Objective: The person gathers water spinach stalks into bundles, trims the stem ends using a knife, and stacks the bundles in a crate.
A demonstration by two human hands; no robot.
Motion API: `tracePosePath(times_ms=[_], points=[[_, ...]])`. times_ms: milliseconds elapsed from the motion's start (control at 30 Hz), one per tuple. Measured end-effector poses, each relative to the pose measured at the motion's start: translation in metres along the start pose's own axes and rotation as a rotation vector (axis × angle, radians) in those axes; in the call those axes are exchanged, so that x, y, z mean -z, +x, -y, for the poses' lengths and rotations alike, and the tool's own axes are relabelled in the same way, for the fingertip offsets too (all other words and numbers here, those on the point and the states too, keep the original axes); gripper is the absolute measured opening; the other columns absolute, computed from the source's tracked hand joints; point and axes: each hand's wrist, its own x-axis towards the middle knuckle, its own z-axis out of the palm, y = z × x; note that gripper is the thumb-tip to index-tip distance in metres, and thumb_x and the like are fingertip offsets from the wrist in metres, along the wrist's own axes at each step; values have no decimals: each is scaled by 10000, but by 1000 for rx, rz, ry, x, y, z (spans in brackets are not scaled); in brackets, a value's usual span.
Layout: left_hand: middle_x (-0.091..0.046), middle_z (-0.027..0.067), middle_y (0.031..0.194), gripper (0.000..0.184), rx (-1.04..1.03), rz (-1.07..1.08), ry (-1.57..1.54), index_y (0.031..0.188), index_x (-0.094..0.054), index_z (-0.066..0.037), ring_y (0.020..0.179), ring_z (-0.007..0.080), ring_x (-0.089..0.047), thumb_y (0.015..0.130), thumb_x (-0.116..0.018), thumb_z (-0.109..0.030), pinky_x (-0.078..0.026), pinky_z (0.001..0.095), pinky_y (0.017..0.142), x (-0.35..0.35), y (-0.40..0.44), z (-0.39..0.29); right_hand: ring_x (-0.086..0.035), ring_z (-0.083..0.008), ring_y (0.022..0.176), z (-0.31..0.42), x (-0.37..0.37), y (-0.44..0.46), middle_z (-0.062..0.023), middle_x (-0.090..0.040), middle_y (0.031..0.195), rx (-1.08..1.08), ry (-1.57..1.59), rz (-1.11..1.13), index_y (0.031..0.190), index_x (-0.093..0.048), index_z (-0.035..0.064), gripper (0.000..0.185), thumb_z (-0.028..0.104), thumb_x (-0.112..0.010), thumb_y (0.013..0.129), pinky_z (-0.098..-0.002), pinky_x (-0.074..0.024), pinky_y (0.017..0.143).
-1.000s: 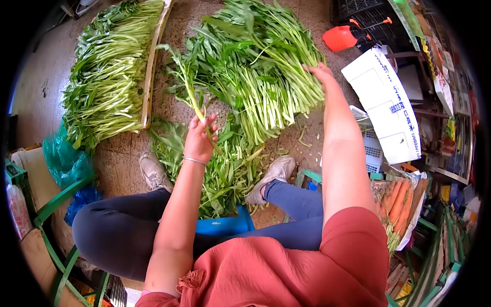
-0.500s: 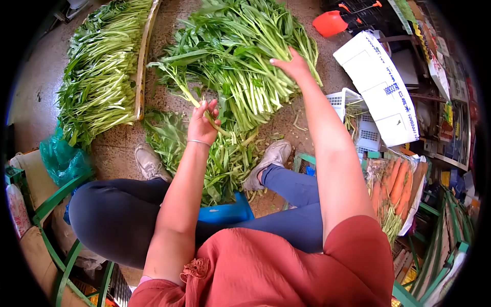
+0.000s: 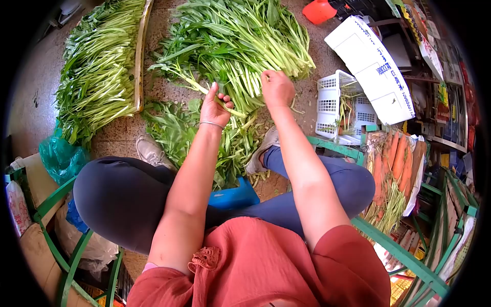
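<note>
A large heap of water spinach (image 3: 230,43) lies on the floor ahead, its pale cut stems pointing towards me. My left hand (image 3: 216,106) is closed around a few water spinach stalks (image 3: 193,82), whose leaves point up and left and whose stem ends stick out to the right. At the heap's stem ends, my right hand (image 3: 279,91) has its fingers curled together; whatever is in them, if anything, is hidden. Between my feet, below both hands, spreads a pile of loose leaves and stem pieces (image 3: 176,125).
Neatly laid greens (image 3: 99,71) fill a tray at the left. A blue container (image 3: 235,197) sits between my legs. To the right are a white plastic basket (image 3: 327,105), a white printed carton (image 3: 371,71) and carrots (image 3: 401,158) beside a green metal frame (image 3: 399,253).
My right hand has come off the upper right of the heap, moving down and left, and its fingers have curled in. My left hand keeps the stalks, shifted slightly right.
</note>
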Motion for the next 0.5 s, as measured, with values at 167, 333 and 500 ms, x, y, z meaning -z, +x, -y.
tracePosePath(times_ms=[167,333,500], points=[[-443,-30,595,167,-20,38,66,869,-495,-189,533,113,-418,793,-624,-263,-312,228,430,9,1,-4,-576,-201,768,-16,-41,8,-45,-580,881,52,-402,-63,759,-650,143,86,207,-594,748,-353,-463,625],[-545,-11,735,207,-30,-13,215,1051,-501,-210,562,104,-432,853,-532,-265,-330,225,447,8,6,-5,-553,-172,600,-4,-7,3,-36,-603,737,-119,95,247,802,-666,114,161,225,-686,687,-322,-442,564],[-587,6,837,321,-52,51,348,1098,-489,-174,629,111,-455,827,-566,-329,-353,229,472,-1,13,-2,-505,-74,529,7,-4,-52,-18,-603,617,-254,865,523,728,-654,19,183,173,-728,661,-199,-395,503]])
